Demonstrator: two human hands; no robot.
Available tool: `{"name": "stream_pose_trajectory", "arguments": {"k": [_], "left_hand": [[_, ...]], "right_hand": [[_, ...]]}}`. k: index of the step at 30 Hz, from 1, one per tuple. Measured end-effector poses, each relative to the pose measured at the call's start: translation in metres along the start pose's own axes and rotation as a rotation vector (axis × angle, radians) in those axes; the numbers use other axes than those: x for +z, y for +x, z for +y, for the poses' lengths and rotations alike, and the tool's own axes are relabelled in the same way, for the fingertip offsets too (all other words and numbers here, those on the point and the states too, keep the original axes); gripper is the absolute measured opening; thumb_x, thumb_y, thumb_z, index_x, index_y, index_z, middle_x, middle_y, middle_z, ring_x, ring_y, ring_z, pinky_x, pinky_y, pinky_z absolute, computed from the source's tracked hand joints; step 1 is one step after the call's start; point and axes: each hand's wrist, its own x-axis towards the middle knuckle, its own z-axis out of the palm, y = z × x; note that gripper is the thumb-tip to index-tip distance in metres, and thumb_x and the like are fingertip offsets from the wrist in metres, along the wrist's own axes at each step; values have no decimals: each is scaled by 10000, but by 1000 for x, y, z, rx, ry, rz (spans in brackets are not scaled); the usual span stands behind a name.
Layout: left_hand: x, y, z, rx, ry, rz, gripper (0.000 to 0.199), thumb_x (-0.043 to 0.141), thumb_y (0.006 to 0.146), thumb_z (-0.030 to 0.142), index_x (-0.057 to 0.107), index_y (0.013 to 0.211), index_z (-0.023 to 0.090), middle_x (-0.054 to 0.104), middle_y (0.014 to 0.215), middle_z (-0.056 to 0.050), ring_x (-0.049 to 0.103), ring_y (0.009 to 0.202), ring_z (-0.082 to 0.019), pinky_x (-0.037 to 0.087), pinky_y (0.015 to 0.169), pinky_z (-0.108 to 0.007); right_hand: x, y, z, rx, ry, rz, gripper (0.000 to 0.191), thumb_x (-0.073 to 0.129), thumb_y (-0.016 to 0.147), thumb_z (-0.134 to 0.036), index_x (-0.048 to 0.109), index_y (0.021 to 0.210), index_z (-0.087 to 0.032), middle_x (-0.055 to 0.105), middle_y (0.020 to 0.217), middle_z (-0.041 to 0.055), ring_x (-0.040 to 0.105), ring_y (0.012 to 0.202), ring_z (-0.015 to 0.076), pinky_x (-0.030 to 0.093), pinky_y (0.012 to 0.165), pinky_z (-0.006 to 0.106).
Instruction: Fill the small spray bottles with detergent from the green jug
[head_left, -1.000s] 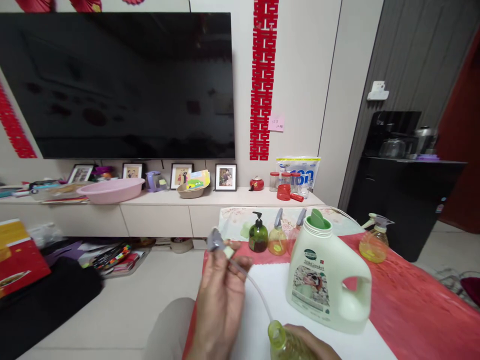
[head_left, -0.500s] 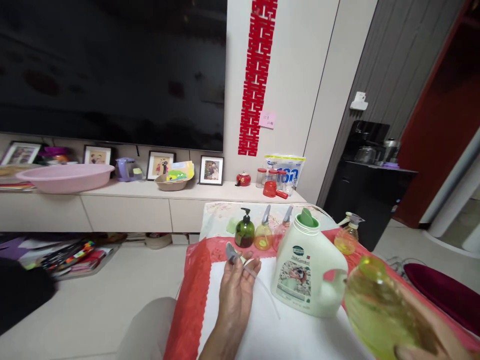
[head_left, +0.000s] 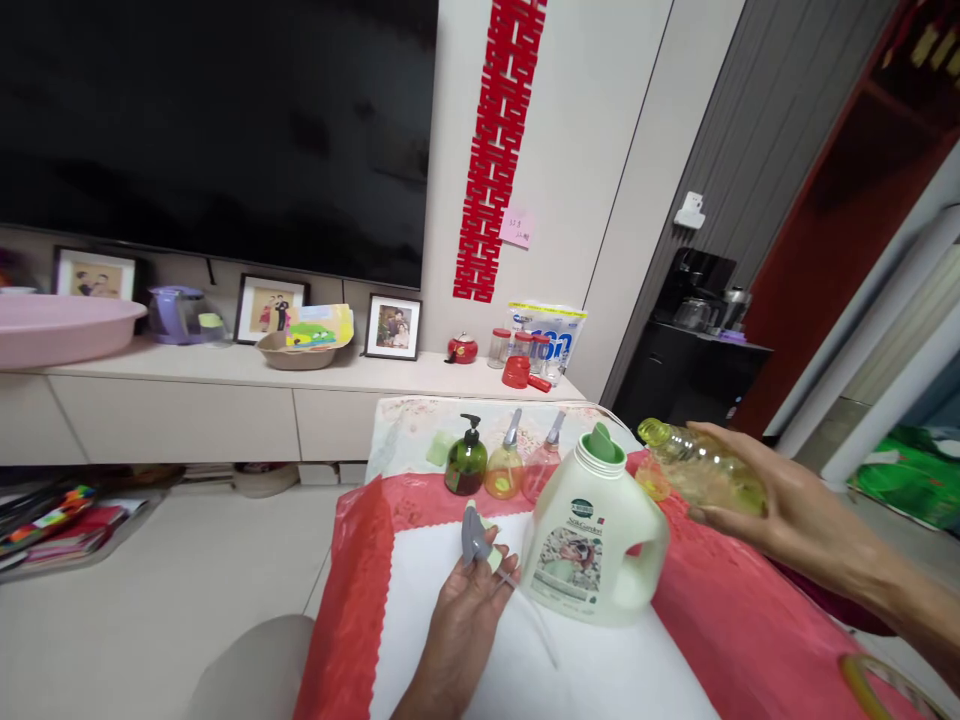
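Over the table's white sheet, my left hand (head_left: 469, 605) holds a grey spray pump head (head_left: 475, 540) whose thin clear tube trails to the lower right. My right hand (head_left: 787, 490) is wrapped round a yellow-tinted clear bottle (head_left: 709, 465), tilted on its side with its open mouth pointing left. Between the hands stands a big pale-green detergent jug (head_left: 592, 540), its mouth uncapped with a green spout showing. The bottle's mouth is close to the jug's right shoulder, above the table; I cannot tell whether they touch.
Behind the jug stand a dark green pump bottle (head_left: 466, 460), a yellow spray bottle (head_left: 505, 470) and a pink spray bottle (head_left: 541, 468). A roll of tape (head_left: 889, 690) lies at the lower right. The cabinet (head_left: 187, 410) bears frames, a pink basin (head_left: 60, 325) and red-lidded jars.
My right hand has lifted the yellow bottle up and away from the front and tipped it toward the jug. My left hand keeps the spray head, now turned more upright. The view has swung right.
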Motion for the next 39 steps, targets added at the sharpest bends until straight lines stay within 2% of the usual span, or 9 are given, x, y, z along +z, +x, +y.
{"name": "stream_pose_trajectory", "arguments": {"k": [5,11,21,26,32,39], "left_hand": [[-5,2,1,-29,-27,-3,367,844,734,219,725,1081,202,692,984,-48,674,929,-192,467,1020,-384],[-5,1,0,-48,-8,25,415,874,700,277,725,1081,211,683,988,-45,676,883,-185,479,990,-380],[-5,1,-1,-58,-29,26,450,888,673,266,720,1090,244,689,967,-35,669,870,-180,498,934,-352],[-3,0,0,-55,-19,63,424,895,664,286,726,1048,224,683,972,-39,654,862,-171,493,918,-345],[-2,-1,1,-78,-32,69,447,918,633,293,734,1033,215,682,968,-40,656,859,-164,501,908,-326],[-1,-1,1,-98,-30,87,463,940,592,298,750,1006,221,693,969,-37,669,827,-165,522,867,-310]], "right_hand": [[1,12,2,-20,55,-106,683,525,904,-689,253,1469,-419,457,1364,-17,514,1189,205,520,942,385],[2,26,0,-68,22,-148,667,536,917,-600,241,1485,-412,432,1371,-3,480,1199,199,480,978,397],[-11,44,-3,-259,-144,-150,642,508,919,-494,273,1484,-299,413,1384,64,453,1182,230,477,953,429],[-16,51,-5,-312,-201,-141,602,480,916,-443,290,1467,-292,429,1359,58,454,1155,220,497,893,409],[-18,53,-5,-342,-252,-109,643,457,852,-368,292,1470,-297,440,1342,61,443,1142,240,495,847,428],[-27,60,-11,-398,-328,-86,621,459,803,-319,406,1418,-247,453,1330,87,443,1134,268,460,851,450]]}}
